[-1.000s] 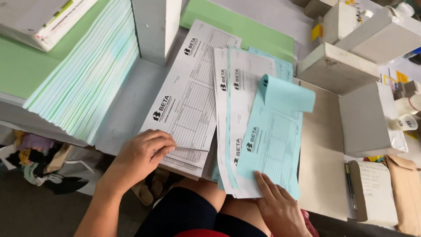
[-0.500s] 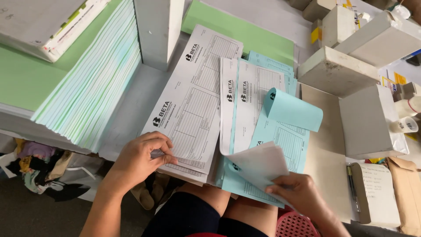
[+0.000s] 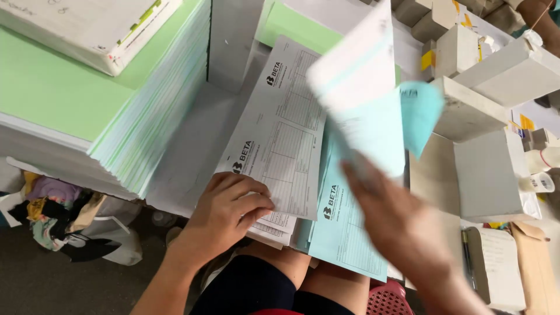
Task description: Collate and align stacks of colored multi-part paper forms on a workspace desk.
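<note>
My left hand (image 3: 230, 213) rests flat on the lower corner of a stack of white printed forms (image 3: 283, 134), pressing it onto the grey tabletop. My right hand (image 3: 394, 219) is blurred in motion and grips a white sheet backed by a light blue sheet (image 3: 359, 87), raised high over the table. Under it lies a pile of light blue printed forms (image 3: 344, 230), whose near edge hangs over my lap. A curled blue sheet (image 3: 420, 114) stands up behind the lifted paper.
A tall slanted pile of green and white sheets (image 3: 87, 111) fills the left, with a white block (image 3: 99, 29) on top. Grey boxes (image 3: 487, 175) and white blocks (image 3: 513, 70) crowd the right. A notepad (image 3: 499, 265) lies at the lower right.
My right hand has swung the white and blue sheet up from the bottom of the blue pile to high above it. My left hand stays on the white forms.
</note>
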